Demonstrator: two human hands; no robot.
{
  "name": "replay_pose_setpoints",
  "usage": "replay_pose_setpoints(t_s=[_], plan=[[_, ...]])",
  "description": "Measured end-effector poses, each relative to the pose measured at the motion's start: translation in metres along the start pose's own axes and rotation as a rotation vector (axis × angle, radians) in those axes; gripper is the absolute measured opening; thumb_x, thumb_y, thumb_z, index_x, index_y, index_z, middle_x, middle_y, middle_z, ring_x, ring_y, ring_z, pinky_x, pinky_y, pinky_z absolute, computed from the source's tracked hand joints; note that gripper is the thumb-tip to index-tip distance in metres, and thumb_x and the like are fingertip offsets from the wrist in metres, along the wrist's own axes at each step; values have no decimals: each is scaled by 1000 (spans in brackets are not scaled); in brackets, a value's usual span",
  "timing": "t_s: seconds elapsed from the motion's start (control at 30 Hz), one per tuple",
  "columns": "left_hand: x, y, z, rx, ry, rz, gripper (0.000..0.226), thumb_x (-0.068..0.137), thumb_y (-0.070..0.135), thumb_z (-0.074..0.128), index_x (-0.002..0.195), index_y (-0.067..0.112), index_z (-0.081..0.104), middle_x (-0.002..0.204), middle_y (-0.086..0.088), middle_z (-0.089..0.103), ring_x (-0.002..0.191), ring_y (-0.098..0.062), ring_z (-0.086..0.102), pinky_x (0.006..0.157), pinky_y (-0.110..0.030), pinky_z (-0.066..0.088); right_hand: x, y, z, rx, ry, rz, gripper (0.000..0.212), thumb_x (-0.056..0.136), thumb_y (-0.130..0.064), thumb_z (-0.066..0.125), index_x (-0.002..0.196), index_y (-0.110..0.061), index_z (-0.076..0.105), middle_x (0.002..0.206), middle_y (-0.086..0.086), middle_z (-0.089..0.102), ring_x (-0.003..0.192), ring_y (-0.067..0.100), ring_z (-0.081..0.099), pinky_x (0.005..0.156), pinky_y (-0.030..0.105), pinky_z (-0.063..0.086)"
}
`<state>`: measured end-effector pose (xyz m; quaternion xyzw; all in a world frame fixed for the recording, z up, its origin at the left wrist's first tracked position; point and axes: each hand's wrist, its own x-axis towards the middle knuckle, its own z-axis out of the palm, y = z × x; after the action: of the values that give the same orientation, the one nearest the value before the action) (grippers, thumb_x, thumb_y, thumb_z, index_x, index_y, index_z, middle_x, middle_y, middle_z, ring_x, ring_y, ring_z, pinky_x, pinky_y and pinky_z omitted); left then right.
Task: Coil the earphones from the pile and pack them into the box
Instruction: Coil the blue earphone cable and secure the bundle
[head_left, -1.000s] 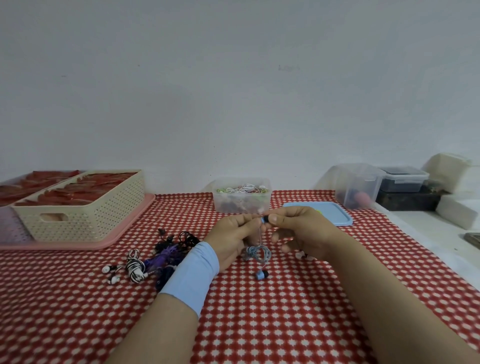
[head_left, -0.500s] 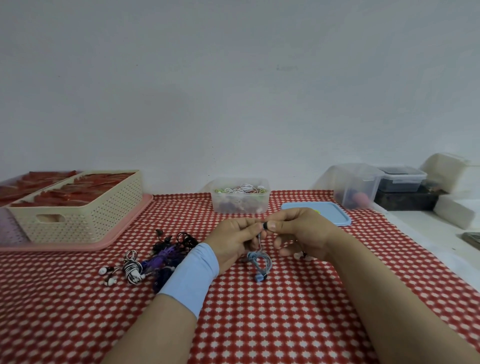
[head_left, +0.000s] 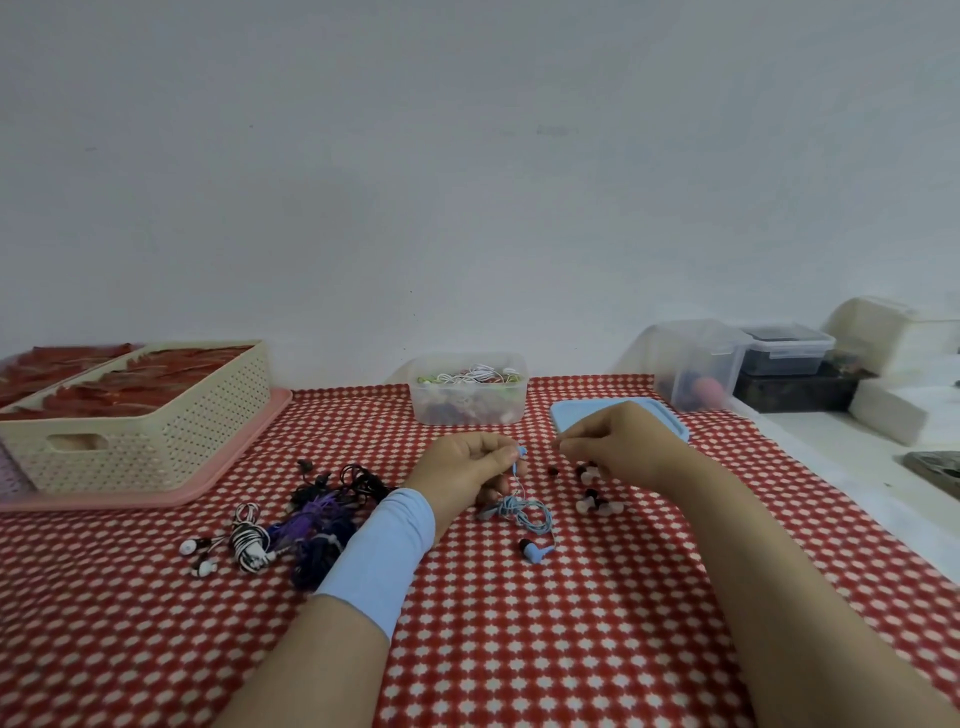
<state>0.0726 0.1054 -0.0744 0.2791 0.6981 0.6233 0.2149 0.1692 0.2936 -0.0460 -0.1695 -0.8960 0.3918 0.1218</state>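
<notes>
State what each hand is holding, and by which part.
The left hand pinches the blue earphones by the cable just below one earbud. The right hand: cannot be told.

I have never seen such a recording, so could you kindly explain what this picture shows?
No machine here: a camera worn on a person's head looks down at their two bare hands. The left hand pinches the cord of blue earphones, whose loops lie on the checked tablecloth. The right hand pinches its fingertips together; on what, I cannot tell. A pile of tangled earphones lies left, and a clear box of earphones stands behind, a blue lid beside it.
</notes>
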Motion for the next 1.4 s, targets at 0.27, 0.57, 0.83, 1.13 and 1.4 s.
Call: replay_pose_setpoints(t_s=[0.27,0.57,0.83,1.13,1.4], plan=[[-2,0,1,38,25,11,10,96,13,62,97,13,72,78,3,74,63,-8,59,59,-20,50,7,14,-2,-275,40,40,14,90,-18,72,97,-27,81,103,-10,76,92,7,63,90,25,49],[-2,-1,0,26,32,24,11,96,13,60,97,12,71,79,1,74,63,-9,59,59,-21,50,2,4,2,-241,24,-7,5,88,-27,75,90,-25,80,89,-11,74,84,5,65,76,22,51],[-1,-3,-2,-86,39,8,11,96,14,60,100,12,71,85,-5,74,66,-13,58,58,-23,48,-4,-13,21,332,51,-17,8,93,-14,68,95,-14,76,79,2,76,46,13,50,42,22,40],[-1,-1,-2,-178,42,4,12,97,14,59,101,11,71,80,-2,72,64,-12,57,58,-22,49,-5,-17,28,552,-50,5,13,90,-15,74,99,-8,77,60,7,59,41,10,39,40,22,28],[-2,-1,-4,-205,24,-4,14,97,14,59,104,11,71,79,0,71,63,-10,57,67,-27,49,-1,-17,30,761,-102,25,13,93,-11,68,103,-5,74,86,8,73,49,10,46,39,19,29]])
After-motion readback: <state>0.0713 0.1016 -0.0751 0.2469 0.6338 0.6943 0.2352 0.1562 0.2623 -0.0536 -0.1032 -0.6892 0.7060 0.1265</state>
